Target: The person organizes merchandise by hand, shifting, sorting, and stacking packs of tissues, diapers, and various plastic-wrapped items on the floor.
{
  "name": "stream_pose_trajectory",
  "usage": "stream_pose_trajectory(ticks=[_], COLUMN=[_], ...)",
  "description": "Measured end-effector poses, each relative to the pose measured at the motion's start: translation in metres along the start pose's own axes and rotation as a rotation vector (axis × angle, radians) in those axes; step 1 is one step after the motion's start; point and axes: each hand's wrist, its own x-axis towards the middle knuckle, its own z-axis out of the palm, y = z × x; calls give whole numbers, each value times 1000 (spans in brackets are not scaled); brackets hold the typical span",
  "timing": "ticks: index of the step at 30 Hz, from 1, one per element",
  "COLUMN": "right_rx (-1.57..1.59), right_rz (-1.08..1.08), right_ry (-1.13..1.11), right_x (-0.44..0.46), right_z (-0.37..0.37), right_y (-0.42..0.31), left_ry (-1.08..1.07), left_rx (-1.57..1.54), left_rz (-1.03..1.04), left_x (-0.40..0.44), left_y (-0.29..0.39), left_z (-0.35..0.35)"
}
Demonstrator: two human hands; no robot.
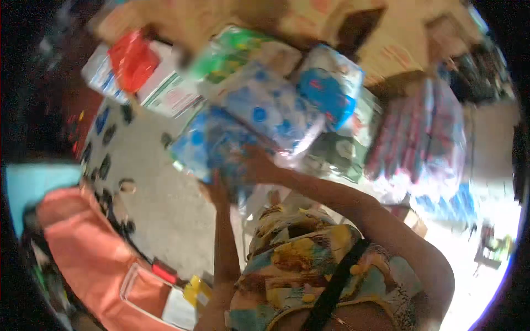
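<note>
A blue-patterned package in clear plastic tilts in front of me, its contents hard to make out through the blur. At its lower edge is my left hand, fingers closed against the plastic. My right hand grips the package's right side, with the fingertips smeared by motion. Just behind lies a white package with blue dots, also wrapped in plastic. A bright blue printed packet leans to the right of it, and a green and yellow packet lies farther back.
Cardboard boxes line the back. On the right is a stack of pink-grey wrapped bundles. A red plastic bag rests on a white box at the left. Footwear and an orange bag-like item are lower left.
</note>
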Motion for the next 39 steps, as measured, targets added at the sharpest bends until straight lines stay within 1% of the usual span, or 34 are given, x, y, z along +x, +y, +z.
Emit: stream_pose_trajectory(ticks=[1, 3, 4, 5, 6, 7, 9, 10, 12, 13, 14, 15, 16, 17, 18, 19, 20, 22, 24, 26, 27, 28, 29, 30, 31, 32, 33, 34, 35, 36, 37, 38, 39], right_rx=[7, -187, -199, -154, -103, -105, 186, 177, 393, 384, 353, 321, 313, 419, 528, 481, 435, 116, -372, -126, -124, -126, -128, -130, 6, 145, 143, 141, 127, 46, -27, -110, -193], right_rz=[39, 31, 70, 74, 70, 87, 62, 100, 257, 297, 272, 232, 233, 271, 305, 360, 416, 381, 167, 418, 409, 505, 604, 599, 664, 727, 724, 544, 379, 402, 454, 456, 452], right_ry=[-12, -125, -106, -222, -338, -320, -370, -333, -307, -271, -187, -112, -102, -33, 34, 53, 73, 32, -172, 10, 9, -13, -39, -46, 32, 112, 108, 164, 227, 112, 5, -72, -148], right_x=[-7, -17, -22, -24, -25, -25, -23, -23, -29, -39, -45, -49, -56, -69, -81, -93, -106, -129, -153, -170, -172, -175, -177, -181, -185, -186, -188, -194, -205, -205, -199, -193, -188], right_z=[-13, -21, -27, -31, -34, -34, -37, -34, -32, -43, -56, -66, -74, -83, -89, -94, -95, -83, -90, -112, -120, -127, -132, -135, -137, -138, -122, -91, -79, -85, -93, -96, -99], right_y=[-13, -24, -24, -23, -20, -16, -4, 1, 12, 17, 17, 17, 20, 24, 28, 33, 43, 75, 93, 77, 72, 69, 65, 59, 54, 51, 66, 95, 112, 108, 96, 93, 89], left_ry=[13, -104, -162, -206, -170, -192, -76, -250, -171, -21, 166, 234, 222, 206, 129, 46, 48, -71, -81, -158, -220, -285, -301, -316, -310, -311, -314, -317, -265, -235, -239, -253, -396], left_rx=[101, -500, -461, -424, -415, -412, -248, -574, -311, 7, 337, 415, 374, 335, 129, -74, -70, -89, 77, 142, 118, 92, 155, 216, 214, 250, 288, 285, 440, 582, 639, 695, 915], left_rz=[33, 170, 148, 131, 166, 177, 109, 26, 44, 176, 257, 314, 407, 499, 587, 673, 683, 587, 734, 816, 890, 961, 973, 983, 977, 1097, 1219, 1220, 1199, 1186, 1181, 1190, 1006], left_x=[-7, 0, -5, -9, -14, -14, -11, 22, 30, 6, -23, -32, -32, -32, -30, -28, -36, -60, -39, -53, -56, -59, -64, -67, -69, -70, -70, -67, -62, -63, -61, -52, -44], left_y=[21, -1, 5, 11, 14, 12, 8, -40, -40, -2, 44, 66, 71, 77, 83, 92, 106, 136, 115, 133, 137, 139, 140, 141, 148, 155, 159, 163, 168, 173, 175, 177, 178], left_z=[-1, 11, 8, 5, 6, 6, 6, -1, 9, 3, -4, -6, -5, -4, -1, 3, 7, 14, 29, 47, 55, 65, 76, 87, 98, 110, 118, 124, 135, 150, 157, 161, 170])
